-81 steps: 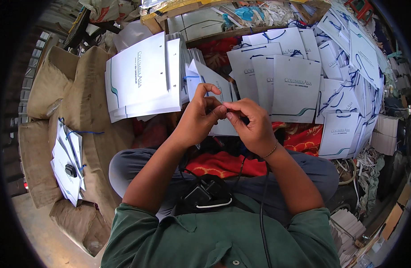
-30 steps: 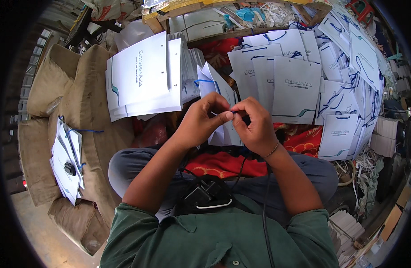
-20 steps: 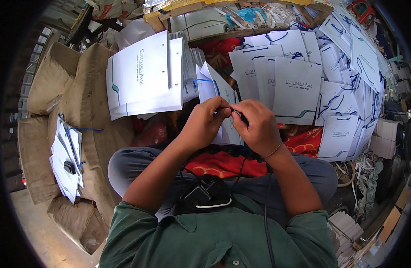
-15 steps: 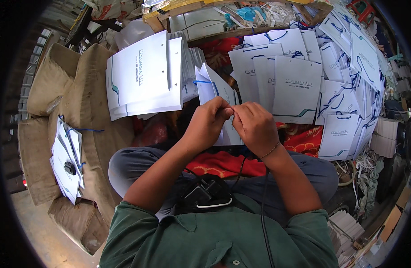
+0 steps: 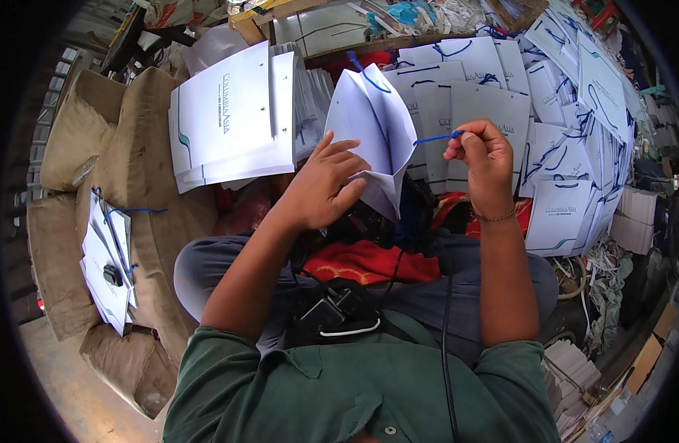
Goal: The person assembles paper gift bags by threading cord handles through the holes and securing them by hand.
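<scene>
A white paper bag (image 5: 347, 114) stands partly open in front of me, its mouth turned up toward me. My left hand (image 5: 321, 184) lies against its left side with the fingers spread, gripping nothing. Off to the right, my right hand (image 5: 488, 159) pinches the knotted end of a blue cord (image 5: 434, 138), which runs taut from the bag's right edge. At the bag's far edge another length of blue cord (image 5: 370, 80) makes a loop, with one end sticking up. The bag's lower part is hidden behind my left hand.
A stack of white bags (image 5: 214, 122) lies left of the bag. Many finished-looking bags with blue cords (image 5: 483, 122) lean and pile up at right. A brown sofa (image 5: 151, 140) holds more bags (image 5: 105, 269). Paper scraps fill a wooden frame (image 5: 310, 53) behind.
My hands, together before, are now apart. The right has moved right, drawing out the blue cord; the left has opened against the bag, which now stands higher and wider open.
</scene>
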Action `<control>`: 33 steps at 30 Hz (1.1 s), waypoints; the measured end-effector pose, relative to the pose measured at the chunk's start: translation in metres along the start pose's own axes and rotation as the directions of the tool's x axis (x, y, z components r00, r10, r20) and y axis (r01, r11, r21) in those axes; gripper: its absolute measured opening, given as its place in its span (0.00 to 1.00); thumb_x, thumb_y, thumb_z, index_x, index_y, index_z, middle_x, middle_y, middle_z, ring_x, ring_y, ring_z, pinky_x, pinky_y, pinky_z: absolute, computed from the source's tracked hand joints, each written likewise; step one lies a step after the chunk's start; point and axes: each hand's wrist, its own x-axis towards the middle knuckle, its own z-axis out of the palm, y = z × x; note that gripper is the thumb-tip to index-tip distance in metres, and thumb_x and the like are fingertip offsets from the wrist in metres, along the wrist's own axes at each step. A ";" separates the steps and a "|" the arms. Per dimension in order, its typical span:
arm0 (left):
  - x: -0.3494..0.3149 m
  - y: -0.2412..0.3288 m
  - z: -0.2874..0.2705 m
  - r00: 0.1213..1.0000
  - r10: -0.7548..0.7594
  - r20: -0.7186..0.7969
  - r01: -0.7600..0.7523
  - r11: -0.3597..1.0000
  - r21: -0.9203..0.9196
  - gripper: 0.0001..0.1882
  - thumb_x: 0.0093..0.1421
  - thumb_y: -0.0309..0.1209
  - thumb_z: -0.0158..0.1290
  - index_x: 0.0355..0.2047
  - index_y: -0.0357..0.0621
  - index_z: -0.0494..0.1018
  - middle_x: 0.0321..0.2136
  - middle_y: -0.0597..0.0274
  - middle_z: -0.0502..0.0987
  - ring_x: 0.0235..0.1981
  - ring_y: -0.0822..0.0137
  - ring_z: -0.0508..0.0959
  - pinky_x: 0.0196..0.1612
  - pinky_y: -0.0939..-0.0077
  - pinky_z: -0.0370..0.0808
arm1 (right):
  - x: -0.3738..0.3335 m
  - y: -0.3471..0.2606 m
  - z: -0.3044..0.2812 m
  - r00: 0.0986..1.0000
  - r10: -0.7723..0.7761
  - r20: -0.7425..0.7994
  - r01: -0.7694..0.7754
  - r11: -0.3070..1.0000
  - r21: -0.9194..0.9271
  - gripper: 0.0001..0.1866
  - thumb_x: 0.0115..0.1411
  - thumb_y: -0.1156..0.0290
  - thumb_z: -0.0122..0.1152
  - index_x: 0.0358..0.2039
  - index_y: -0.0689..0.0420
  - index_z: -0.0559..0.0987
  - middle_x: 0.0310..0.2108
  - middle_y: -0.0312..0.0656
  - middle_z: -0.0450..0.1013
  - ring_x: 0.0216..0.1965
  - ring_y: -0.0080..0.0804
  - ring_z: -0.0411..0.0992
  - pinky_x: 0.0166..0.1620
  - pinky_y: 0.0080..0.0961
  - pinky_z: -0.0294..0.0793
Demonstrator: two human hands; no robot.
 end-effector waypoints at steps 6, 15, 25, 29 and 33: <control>0.008 0.001 -0.022 0.998 -0.033 -0.050 0.038 0.993 0.108 0.21 0.57 0.32 0.61 0.52 0.45 0.80 0.61 0.52 0.79 0.77 0.41 0.62 0.83 0.34 0.40 | 0.001 0.001 -0.019 0.998 0.011 -0.064 0.000 0.987 0.161 0.08 0.75 0.76 0.55 0.44 0.62 0.82 0.35 0.41 0.81 0.33 0.28 0.82 0.44 0.30 0.86; 0.006 0.065 -0.044 0.886 0.263 -0.381 -0.153 0.943 0.295 0.12 0.62 0.23 0.66 0.46 0.45 0.81 0.42 0.59 0.83 0.50 0.49 0.84 0.58 0.51 0.78 | 0.010 -0.012 -0.013 0.972 0.049 -0.230 0.011 0.968 0.251 0.10 0.78 0.68 0.58 0.46 0.61 0.82 0.35 0.40 0.83 0.35 0.30 0.83 0.44 0.32 0.86; 0.002 0.035 -0.034 0.823 -0.370 -0.430 0.445 0.891 0.085 0.16 0.74 0.26 0.56 0.60 0.40 0.75 0.44 0.37 0.85 0.45 0.39 0.87 0.48 0.51 0.81 | -0.002 0.235 -0.077 0.884 0.437 -0.165 -0.446 0.685 -0.576 0.11 0.73 0.65 0.63 0.47 0.58 0.84 0.37 0.40 0.83 0.37 0.30 0.82 0.42 0.30 0.82; -0.027 0.001 -0.023 0.811 -0.531 -0.246 0.549 0.836 0.006 0.27 0.73 0.24 0.54 0.71 0.41 0.68 0.50 0.29 0.83 0.51 0.36 0.86 0.56 0.50 0.79 | -0.014 0.260 -0.035 0.889 0.396 -0.229 -0.410 0.468 -0.783 0.17 0.71 0.67 0.60 0.58 0.57 0.82 0.44 0.48 0.85 0.46 0.46 0.84 0.53 0.41 0.82; -0.025 0.004 -0.025 0.796 -0.603 -0.058 0.603 0.797 -0.023 0.31 0.71 0.22 0.54 0.74 0.41 0.65 0.55 0.28 0.82 0.55 0.35 0.84 0.60 0.49 0.78 | -0.009 0.283 -0.033 0.832 0.510 -0.220 -0.427 0.336 -0.839 0.20 0.72 0.66 0.57 0.62 0.50 0.82 0.53 0.54 0.83 0.57 0.55 0.81 0.63 0.49 0.78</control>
